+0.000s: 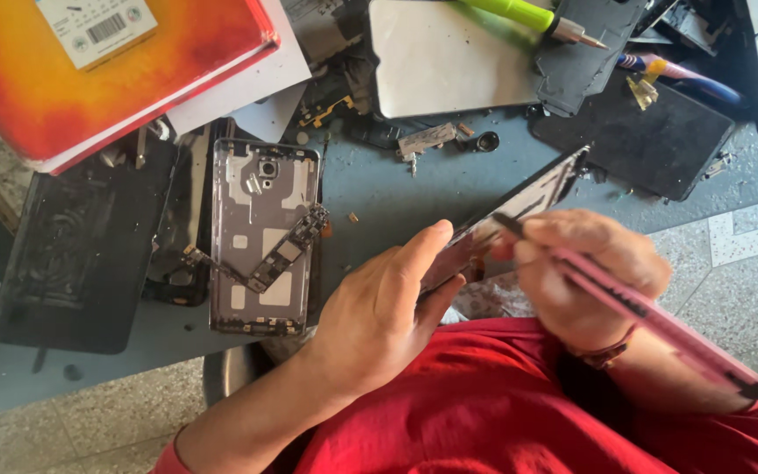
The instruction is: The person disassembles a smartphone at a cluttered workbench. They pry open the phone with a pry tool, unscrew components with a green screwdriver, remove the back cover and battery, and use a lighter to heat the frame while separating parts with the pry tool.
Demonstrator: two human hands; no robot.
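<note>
I have the phone frame [506, 215] up off the table [396, 189], tilted on edge just near of the table's near edge and above my lap, its far corner pointing to the upper right. My left hand [379, 312] steadies the near end, thumb pressed along the upper edge and the other fingers curled underneath, so it is closed on the frame. My right hand [585, 276] wraps a pink-handled knife tool [651, 320], fingers pinched tight around the handle, with the dark tip [509, 224] laid against the frame's edge. As I judge it, I am in the prying or scraping step along that edge; the next move calls for a shallow angle and light pressure so the tip does not slip toward my left thumb. To the left on the table lies a grey phone back housing [261, 237] with a loose circuit board [287, 250] across it, and a black slab [81, 254] further left. At the far left sits a red-and-orange box [89, 79] with a white rectangular label [98, 26] carrying a barcode. At the far middle lies a green-handled tool [519, 13] over a pale metal plate [449, 57].
</note>
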